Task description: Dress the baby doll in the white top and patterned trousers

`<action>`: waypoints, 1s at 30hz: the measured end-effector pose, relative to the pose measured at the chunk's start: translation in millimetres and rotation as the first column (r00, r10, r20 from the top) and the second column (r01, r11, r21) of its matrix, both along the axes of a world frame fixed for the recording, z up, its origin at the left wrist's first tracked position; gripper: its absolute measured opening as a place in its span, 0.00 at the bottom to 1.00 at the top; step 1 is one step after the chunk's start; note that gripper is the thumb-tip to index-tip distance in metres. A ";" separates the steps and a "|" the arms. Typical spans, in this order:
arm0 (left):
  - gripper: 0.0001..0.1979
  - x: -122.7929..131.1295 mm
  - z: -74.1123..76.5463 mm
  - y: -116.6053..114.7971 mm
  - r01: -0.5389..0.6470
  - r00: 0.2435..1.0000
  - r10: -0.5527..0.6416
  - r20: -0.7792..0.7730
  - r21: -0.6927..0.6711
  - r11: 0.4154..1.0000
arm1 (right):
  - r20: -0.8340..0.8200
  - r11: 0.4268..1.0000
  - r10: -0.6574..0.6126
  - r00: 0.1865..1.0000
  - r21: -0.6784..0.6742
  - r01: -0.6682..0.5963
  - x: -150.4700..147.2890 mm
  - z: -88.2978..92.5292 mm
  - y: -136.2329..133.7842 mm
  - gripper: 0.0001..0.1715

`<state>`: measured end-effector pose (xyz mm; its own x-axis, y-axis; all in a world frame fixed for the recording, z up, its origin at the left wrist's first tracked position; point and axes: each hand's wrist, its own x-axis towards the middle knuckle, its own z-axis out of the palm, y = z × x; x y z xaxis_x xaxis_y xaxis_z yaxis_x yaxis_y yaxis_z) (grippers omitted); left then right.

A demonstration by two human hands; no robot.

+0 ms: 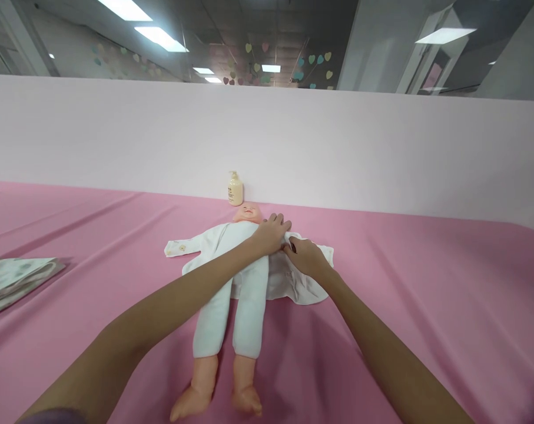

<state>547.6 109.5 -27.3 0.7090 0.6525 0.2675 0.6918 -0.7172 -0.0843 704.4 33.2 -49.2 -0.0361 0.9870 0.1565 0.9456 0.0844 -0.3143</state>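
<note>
A baby doll [250,330] with a white cloth body lies on its back, head away from me and bare feet towards me. A white baby shirt [288,282] is spread beneath it. One sleeve [185,246] stretches out to the left, apparently over the doll's arm. My left hand [273,233] reaches across the chest, its fingers curled over the doll at the shoulder on the right. Beside it, my right hand [308,256] pinches the bunched shirt near the other sleeve. The doll's arm on that side is hidden by my hands and the cloth.
A cream pump bottle [235,189] stands behind the doll's head, against a low white wall [337,153]. A folded patterned cloth [19,277] lies at the far left. The pink sheet [408,330] covering the surface has shallow folds.
</note>
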 end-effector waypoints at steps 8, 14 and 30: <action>0.15 -15.7 8.8 16.2 0.059 0.996 -0.057 -0.073 0.019 0.998 | -0.030 1.000 -0.010 0.999 0.019 0.011 -10.4 -6.5 0.1 0.19; 0.15 -28.4 20.0 24.7 0.031 0.989 -0.014 -0.147 0.111 0.993 | -0.172 0.997 0.052 0.984 0.074 -0.040 3.9 5.6 -0.1 0.20; 0.13 -37.0 28.5 28.1 -0.082 0.973 0.104 -0.205 0.116 0.990 | -0.250 0.967 0.079 0.965 -0.215 -0.135 92.9 6.5 0.1 0.33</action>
<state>510.7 137.6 1.2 0.6942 0.6941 0.1905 0.7137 -0.6296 -0.3070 797.3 33.4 -42.6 -0.1333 0.9895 -0.0559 0.8302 0.0806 -0.5517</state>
